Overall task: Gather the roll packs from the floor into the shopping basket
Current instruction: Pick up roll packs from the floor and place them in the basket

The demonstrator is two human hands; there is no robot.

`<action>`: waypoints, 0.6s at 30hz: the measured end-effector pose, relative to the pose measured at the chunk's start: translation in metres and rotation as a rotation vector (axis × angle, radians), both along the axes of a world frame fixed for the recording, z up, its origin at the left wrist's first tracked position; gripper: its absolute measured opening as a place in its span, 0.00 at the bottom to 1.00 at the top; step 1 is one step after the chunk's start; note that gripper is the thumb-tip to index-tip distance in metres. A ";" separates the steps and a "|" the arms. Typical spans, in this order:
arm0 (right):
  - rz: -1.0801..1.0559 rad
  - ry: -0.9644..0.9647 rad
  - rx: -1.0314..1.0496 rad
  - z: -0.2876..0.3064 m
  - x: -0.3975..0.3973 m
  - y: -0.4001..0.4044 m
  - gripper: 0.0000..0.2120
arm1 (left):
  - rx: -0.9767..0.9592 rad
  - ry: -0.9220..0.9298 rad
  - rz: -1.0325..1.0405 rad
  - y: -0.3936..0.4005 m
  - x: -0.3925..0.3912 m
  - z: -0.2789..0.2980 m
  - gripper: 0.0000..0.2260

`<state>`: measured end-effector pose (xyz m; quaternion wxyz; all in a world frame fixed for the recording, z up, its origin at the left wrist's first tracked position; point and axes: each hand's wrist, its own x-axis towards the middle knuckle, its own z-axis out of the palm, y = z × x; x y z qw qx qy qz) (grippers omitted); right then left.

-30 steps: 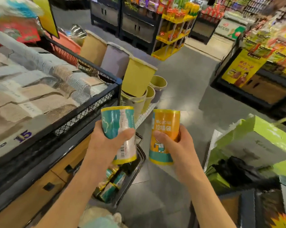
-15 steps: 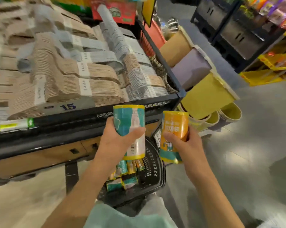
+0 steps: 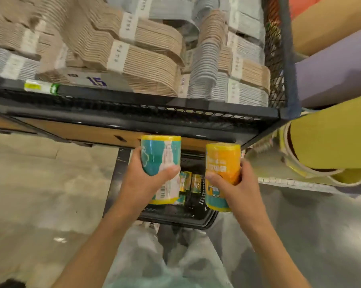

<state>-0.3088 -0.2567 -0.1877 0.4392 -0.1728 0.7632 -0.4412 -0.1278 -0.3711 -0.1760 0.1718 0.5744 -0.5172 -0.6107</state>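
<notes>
1. Grey shop floor (image 3: 40, 183) runs under a black display rack (image 3: 134, 113) stacked with banded bundles.
2. Left hand (image 3: 142, 183) wraps a teal roll pack (image 3: 160, 159); right hand (image 3: 235, 188) wraps an orange roll pack (image 3: 223, 163), both upright.
3. Directly below both grips sits the shopping basket (image 3: 175, 217), already holding several packs (image 3: 191, 182).
4. These two look ready to drop in; no loose packs show on the floor.

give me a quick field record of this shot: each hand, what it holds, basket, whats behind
left hand: grips teal roll pack, upright
right hand: grips orange roll pack, upright
position: both packs held above the shopping basket
basket contents: several roll packs already inside
basket place: on the floor by the person's legs
behind: display bin of banded hanger bundles
</notes>
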 end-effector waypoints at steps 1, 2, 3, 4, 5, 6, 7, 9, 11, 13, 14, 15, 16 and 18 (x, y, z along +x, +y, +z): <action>0.009 -0.012 0.013 -0.011 -0.001 0.000 0.27 | 0.017 -0.014 0.025 0.001 0.001 -0.010 0.26; 0.009 -0.024 0.024 -0.023 -0.001 -0.001 0.27 | 0.030 -0.026 0.049 0.002 0.003 -0.021 0.27; 0.010 -0.035 0.032 -0.034 -0.001 -0.002 0.27 | 0.040 -0.035 0.068 0.002 0.004 -0.032 0.28; 0.012 -0.043 0.043 -0.047 0.001 -0.002 0.28 | 0.047 -0.043 0.082 0.001 0.006 -0.044 0.27; 0.017 -0.048 0.057 -0.060 0.003 -0.003 0.28 | 0.053 -0.058 0.087 0.001 0.009 -0.059 0.26; 0.026 -0.055 0.070 -0.074 0.006 -0.003 0.28 | 0.055 -0.077 0.085 0.000 0.012 -0.073 0.25; 0.037 -0.056 0.084 -0.089 0.008 -0.003 0.28 | 0.054 -0.102 0.074 -0.001 0.015 -0.089 0.25; 0.078 -0.038 0.113 -0.118 0.014 -0.004 0.28 | 0.043 -0.152 0.033 -0.001 0.024 -0.122 0.25; 0.134 -0.018 0.135 -0.149 0.021 -0.005 0.29 | 0.031 -0.198 -0.026 -0.002 0.033 -0.158 0.26; 0.188 -0.009 0.166 -0.181 0.028 -0.006 0.30 | 0.032 -0.252 -0.099 -0.005 0.042 -0.192 0.29; 0.215 0.001 0.185 -0.198 0.031 -0.007 0.30 | 0.034 -0.278 -0.131 -0.007 0.047 -0.210 0.30; 0.241 0.017 0.209 -0.216 0.034 -0.008 0.29 | 0.032 -0.299 -0.166 -0.009 0.052 -0.230 0.30; 0.271 0.035 0.230 -0.234 0.037 -0.010 0.29 | 0.031 -0.317 -0.199 -0.012 0.056 -0.250 0.30; 0.328 0.068 0.265 -0.270 0.042 -0.009 0.30 | 0.051 -0.341 -0.257 -0.016 0.064 -0.290 0.29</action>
